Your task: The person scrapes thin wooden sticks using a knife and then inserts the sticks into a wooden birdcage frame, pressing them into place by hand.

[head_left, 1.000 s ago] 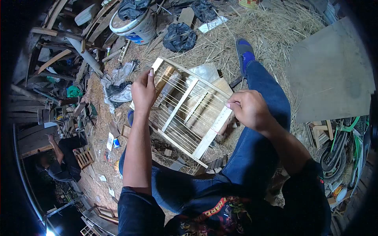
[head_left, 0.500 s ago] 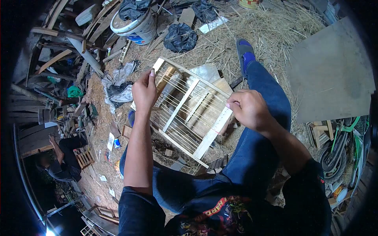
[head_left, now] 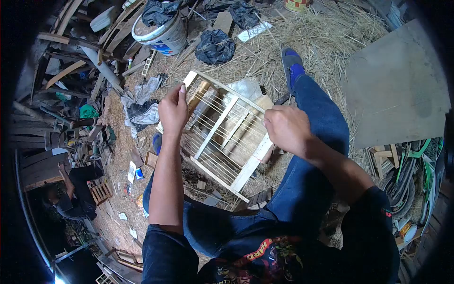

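A light wooden frame strung with thin parallel rods is held tilted above the floor, between my legs. My left hand pinches its upper left end piece, thumb up along the wood. At the right corner, my right hand is closed with its fingers curled over the end strip; the fingertips and any thin rod in them are hidden. Through the rods, wooden boards show underneath.
Straw and sawdust cover the floor. A white bucket and black plastic bags lie ahead. At right are a large flat sheet and a green bicycle-like vehicle. Scrap wood and a seated person are at left.
My right hand has shifted left and slightly up, over the frame's right corner. My left hand and the frame stay nearly where they were.
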Demonstrator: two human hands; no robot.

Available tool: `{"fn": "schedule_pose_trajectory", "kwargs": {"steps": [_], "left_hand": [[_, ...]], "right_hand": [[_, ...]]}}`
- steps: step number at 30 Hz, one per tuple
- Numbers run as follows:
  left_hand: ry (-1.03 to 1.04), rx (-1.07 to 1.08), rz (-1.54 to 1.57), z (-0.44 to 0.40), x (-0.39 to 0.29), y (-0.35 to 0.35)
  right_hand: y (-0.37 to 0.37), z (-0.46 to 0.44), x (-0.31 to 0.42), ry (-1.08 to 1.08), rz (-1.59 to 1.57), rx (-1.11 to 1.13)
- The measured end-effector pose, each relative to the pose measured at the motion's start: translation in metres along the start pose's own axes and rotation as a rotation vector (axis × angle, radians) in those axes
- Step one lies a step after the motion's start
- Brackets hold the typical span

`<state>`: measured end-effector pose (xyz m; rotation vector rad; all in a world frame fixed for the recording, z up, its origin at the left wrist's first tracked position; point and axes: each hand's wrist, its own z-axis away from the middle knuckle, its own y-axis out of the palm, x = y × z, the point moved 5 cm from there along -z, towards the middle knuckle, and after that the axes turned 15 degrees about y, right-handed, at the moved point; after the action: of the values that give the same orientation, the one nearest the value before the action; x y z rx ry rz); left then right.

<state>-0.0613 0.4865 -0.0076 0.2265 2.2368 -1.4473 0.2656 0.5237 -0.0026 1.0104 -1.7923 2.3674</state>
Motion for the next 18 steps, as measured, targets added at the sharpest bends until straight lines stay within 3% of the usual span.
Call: {"fn": "schedule_pose_trajectory", "kwargs": {"steps": [9, 18], "left_hand": [[0.037, -0.035, -0.004, 0.001, -0.008, 0.001], [0.046, -0.039, 0.016, 0.000, 0.000, 0.004]], "right_hand": [[0.021, -0.025, 0.018, -0.037, 0.029, -0.040], [-0.001, 0.018, -0.007, -0.010, -0.060, -0.094]]}}
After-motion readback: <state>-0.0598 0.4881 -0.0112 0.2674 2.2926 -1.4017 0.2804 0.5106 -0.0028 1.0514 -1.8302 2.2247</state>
